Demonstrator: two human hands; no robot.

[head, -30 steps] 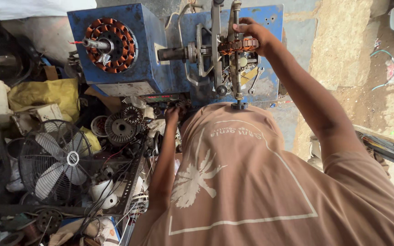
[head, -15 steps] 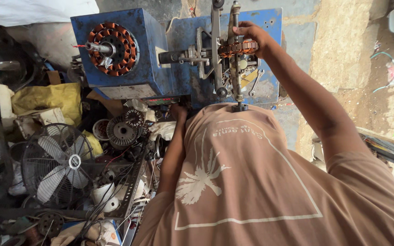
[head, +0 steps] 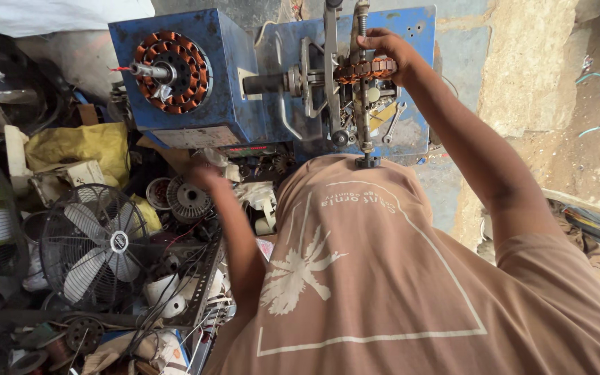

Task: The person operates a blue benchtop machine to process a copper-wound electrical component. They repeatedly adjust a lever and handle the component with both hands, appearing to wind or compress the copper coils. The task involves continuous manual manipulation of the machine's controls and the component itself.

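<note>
Since a moment ago: your left hand [head: 206, 177] has dropped to 9 o'clock among the loose motor parts [head: 189, 198], grip unclear. Right hand [head: 390, 52] clamped on the copper-wound stator [head: 366, 68] at 12 o'clock, mounted on the blue winding machine [head: 196, 104]. Step: seating the stator; next needs a steady hold.

Materials and finish

Winder box [head: 196, 104]: blue painted metal, scuffed, matt. Stator [head: 173, 71]: glossy copper wire. Fan [head: 95, 246]: grey metal guard, dusty. Shirt [head: 397, 292]: matt brown cloth.

At the top of the frame my right hand [head: 390, 52] is gripping the copper-wound stator [head: 364, 68] on the blue winding machine [head: 272, 76].
</note>
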